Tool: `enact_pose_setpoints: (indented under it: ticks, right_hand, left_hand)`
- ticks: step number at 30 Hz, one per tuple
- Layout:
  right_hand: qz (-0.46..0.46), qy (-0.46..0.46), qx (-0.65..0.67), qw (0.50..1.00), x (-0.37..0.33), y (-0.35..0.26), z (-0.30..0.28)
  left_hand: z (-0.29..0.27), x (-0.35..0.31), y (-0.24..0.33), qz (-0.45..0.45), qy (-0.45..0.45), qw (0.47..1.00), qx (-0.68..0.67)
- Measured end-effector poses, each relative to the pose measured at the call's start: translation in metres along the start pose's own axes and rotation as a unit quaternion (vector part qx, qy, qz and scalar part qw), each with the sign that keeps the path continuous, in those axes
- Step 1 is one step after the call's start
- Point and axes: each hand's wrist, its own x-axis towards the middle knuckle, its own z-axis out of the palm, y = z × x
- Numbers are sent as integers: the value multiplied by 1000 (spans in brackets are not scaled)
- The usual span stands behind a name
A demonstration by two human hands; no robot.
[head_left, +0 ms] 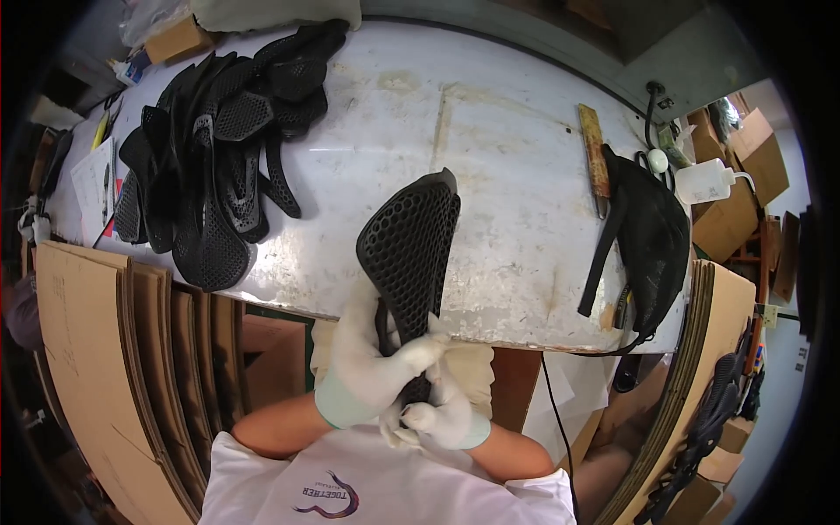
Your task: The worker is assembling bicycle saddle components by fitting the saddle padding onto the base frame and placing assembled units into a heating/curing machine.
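Note:
Upright in front of my chest stands a black honeycomb-patterned piece (pixel 407 236), broad at its far end and narrow toward me, shaped like a bicycle saddle pad. My left hand (pixel 367 359), in a white glove, is closed around its narrower part, the thumb lying across it. Lower down, my gloved right hand (pixel 446 409) grips the near end, which the fingers partly hide. On the bench's left side lies a heap of similar black honeycomb pieces (pixel 245 118), overlapping one another.
A pale, stained bench (pixel 490 262) spans the view. At its right lie a black mesh bag (pixel 652 236), a worn wooden-handled tool (pixel 593 153) and a white squeeze bottle (pixel 703 182). Cardboard sheets (pixel 83 350) stand at left, more cardboard (pixel 722 293) at right. A notebook (pixel 90 188) lies far left.

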Motion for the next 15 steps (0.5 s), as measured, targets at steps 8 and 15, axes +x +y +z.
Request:
enact_pose_setpoints:
  ticks: [8, 15]
  right_hand:
    - [-132, 204, -329, 913, -21, -35, -16]
    - [-231, 99, -585, 771, -15, -119, -11]
  left_hand:
    - [-31, -11, 22, -81, -145, 981, -96]
    - [-61, -10, 4, -130, -277, 945, -119]
